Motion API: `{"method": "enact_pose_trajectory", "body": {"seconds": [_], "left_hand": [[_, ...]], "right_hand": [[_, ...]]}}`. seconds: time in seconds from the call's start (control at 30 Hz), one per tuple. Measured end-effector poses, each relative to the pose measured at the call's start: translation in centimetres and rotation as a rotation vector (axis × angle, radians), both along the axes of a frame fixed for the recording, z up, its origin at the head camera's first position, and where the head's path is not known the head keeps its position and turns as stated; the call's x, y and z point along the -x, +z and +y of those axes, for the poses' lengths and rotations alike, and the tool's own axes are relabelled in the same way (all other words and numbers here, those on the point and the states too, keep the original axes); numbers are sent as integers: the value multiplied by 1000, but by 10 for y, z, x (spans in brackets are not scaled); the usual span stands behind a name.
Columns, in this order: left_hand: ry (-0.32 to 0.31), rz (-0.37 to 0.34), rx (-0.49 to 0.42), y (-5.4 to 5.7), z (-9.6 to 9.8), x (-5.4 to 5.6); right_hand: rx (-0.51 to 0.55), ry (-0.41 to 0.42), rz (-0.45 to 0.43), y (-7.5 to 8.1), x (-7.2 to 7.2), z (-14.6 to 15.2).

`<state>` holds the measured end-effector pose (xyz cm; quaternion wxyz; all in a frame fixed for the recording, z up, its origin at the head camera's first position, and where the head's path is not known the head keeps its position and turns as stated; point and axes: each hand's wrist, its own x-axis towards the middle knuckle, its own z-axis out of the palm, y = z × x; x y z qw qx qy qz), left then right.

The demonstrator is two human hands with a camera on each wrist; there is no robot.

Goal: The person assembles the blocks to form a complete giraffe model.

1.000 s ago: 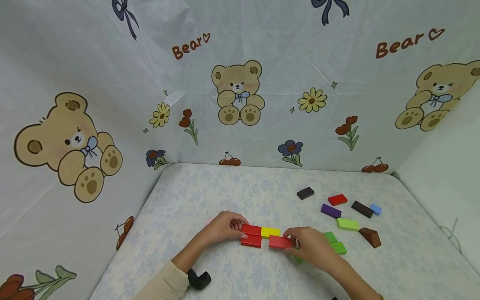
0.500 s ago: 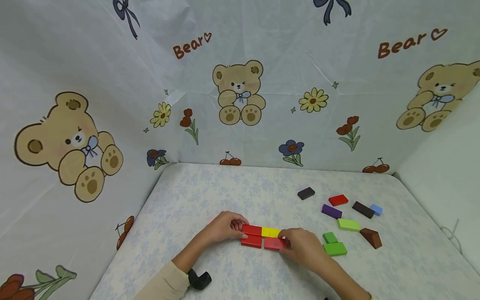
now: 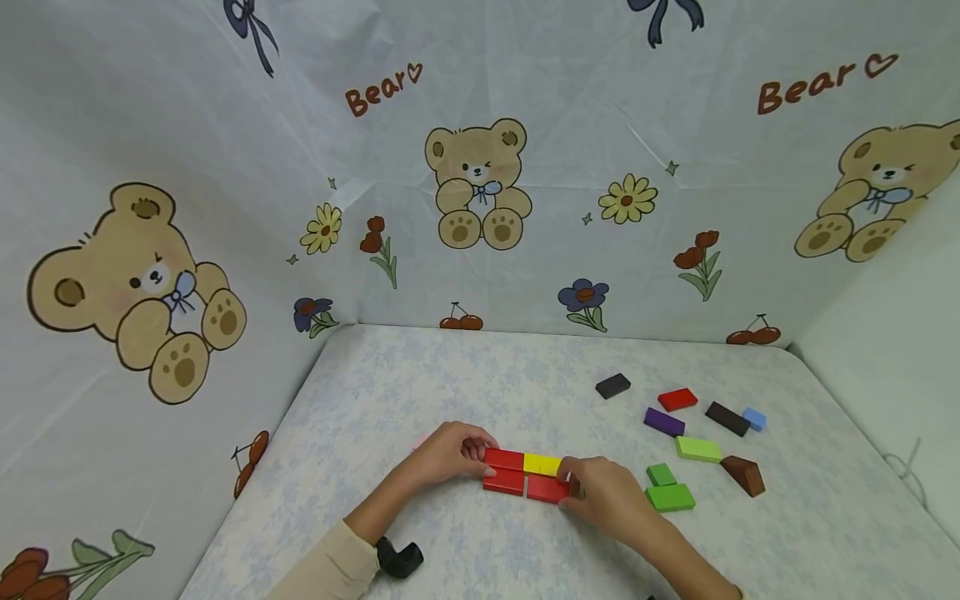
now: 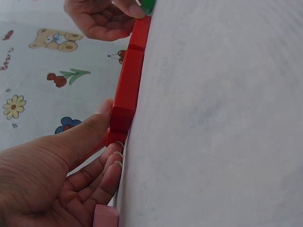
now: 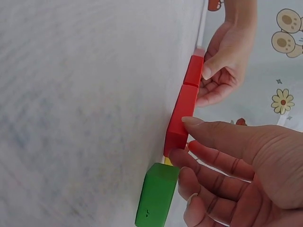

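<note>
Two rows of rectangular blocks lie on the table. The back row has a red block [image 3: 504, 459] beside a yellow block [image 3: 542, 464]. In front are a left red block [image 3: 503, 481] and a right red block [image 3: 546, 489], with a thin slit between them. My left hand [image 3: 450, 454] holds the left end of the rows, thumb on the front red block [image 4: 127, 85] and curled fingers at the back one. My right hand [image 3: 607, 492] pinches the right red block's outer end; in the right wrist view its thumb lies on that block [image 5: 182, 118].
Right of my right hand lie green blocks [image 3: 671, 497], a lime block [image 3: 698, 450], a brown wedge [image 3: 743, 476] and a purple block [image 3: 664, 422]. Farther back are red, dark and blue pieces. A pink block [image 4: 106, 216] sits by my left fingers. A black object [image 3: 399, 559] is near my left wrist.
My right hand has slid the right red block leftward against the front of the yellow one, narrowing the gap to the left red block. The green blocks are uncovered. My left hand stays put.
</note>
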<state>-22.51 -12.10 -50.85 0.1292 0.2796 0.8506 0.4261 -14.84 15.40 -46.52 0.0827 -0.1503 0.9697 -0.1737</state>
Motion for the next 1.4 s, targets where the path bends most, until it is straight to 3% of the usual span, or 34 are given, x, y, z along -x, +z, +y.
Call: {"method": "enact_pose_trajectory", "body": {"seconds": [0.83,1.4], "left_hand": [[-15,12,4,-1,0,1],[-20,18,12,-1,1,3]], "right_hand": [[8,33,24,-2,0,-3],[13,-3,29,6,-1,-2]]}}
